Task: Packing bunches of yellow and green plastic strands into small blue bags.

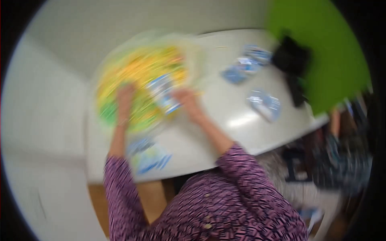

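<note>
The whole picture is smeared by motion. My left hand (126, 98) reaches into a heap of small yellow, orange and green pieces (142, 68) on the left part of the table; its fingers are too blurred to read. A flat blue-and-white packet (163, 90) is over the right side of the heap. My right hand (187, 100) is closed at the packet's right edge and appears to grip it. Pale, see-through plastic (195, 60) surrounds the heap.
The white table (209, 148) also carries blue-and-white packets (247, 64), a clear bluish pack (264, 105) and more packets (148, 156) at the near left edge. A black object (291, 56) lies by a green panel (321, 52). Another person (341, 156) is at the right.
</note>
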`<state>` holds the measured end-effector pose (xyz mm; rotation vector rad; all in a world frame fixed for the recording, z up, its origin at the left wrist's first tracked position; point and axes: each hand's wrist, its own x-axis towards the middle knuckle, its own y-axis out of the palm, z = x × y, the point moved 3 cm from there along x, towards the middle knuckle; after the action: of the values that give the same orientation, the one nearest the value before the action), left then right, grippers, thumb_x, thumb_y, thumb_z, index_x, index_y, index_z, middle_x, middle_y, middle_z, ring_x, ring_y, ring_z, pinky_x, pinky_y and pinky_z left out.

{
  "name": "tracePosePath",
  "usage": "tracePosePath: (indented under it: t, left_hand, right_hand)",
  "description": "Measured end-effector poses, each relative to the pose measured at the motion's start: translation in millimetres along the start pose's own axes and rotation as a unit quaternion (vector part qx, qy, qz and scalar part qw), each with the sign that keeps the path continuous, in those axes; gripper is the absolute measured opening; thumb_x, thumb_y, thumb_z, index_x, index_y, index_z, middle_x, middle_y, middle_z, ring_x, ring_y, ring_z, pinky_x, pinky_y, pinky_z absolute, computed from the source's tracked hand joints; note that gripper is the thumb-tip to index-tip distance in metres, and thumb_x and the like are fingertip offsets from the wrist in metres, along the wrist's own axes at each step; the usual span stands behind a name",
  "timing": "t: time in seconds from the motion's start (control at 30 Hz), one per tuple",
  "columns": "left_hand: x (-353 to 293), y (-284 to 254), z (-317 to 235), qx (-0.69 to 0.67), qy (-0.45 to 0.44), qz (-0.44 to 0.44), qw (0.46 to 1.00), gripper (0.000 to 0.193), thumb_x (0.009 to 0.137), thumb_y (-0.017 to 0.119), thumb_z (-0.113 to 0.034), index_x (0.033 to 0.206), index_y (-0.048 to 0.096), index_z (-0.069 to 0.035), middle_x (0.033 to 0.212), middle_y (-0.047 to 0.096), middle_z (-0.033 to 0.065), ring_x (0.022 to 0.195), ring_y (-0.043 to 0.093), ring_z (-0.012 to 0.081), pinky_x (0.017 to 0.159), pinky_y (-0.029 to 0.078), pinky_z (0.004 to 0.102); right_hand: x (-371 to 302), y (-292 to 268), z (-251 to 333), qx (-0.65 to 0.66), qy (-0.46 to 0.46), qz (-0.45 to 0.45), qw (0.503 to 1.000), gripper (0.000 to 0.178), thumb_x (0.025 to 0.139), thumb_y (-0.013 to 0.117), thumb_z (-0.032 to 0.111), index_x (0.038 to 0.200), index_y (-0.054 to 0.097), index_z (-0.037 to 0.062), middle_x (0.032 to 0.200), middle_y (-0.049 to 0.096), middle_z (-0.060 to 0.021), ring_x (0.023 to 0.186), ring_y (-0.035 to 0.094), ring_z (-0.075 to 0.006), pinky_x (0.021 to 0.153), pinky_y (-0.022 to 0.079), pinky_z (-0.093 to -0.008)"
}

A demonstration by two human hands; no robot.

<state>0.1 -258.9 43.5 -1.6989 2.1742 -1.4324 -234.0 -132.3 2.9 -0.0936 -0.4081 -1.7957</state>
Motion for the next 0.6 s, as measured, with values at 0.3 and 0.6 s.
tracePosePath:
  t: [0.3,0.6]
  left_hand:
    - [38,5,-15,-0.407,-0.249,-0.004,0.879,0.026,0.094,0.052,-0.027,0.098,0.058,-0.001,0.095,0.062,0.0093,0.088,0.062,0.0185,0.077,0.051,0.0291]
    - [35,49,-108,-0.531,-0.253,0.041,0.807,0.031,0.094,0.054,-0.032,0.103,0.054,-0.002,0.096,0.062,0.0082,0.087,0.061,0.0163,0.077,0.049,0.0287]
  right_hand:
    - [-36,-38,23,0.054,0.040,-0.009,0.998,0.024,0.083,0.067,0.022,0.067,0.060,0.0053,0.060,0.049,0.0066,0.058,0.038,-0.0014,0.049,0.032,-0.0237]
    - [-52,-57,41,0.068,0.101,0.018,0.992,0.023,0.081,0.067,0.020,0.065,0.063,0.0048,0.059,0.050,0.0064,0.057,0.040,-0.0012,0.049,0.032,-0.0240]
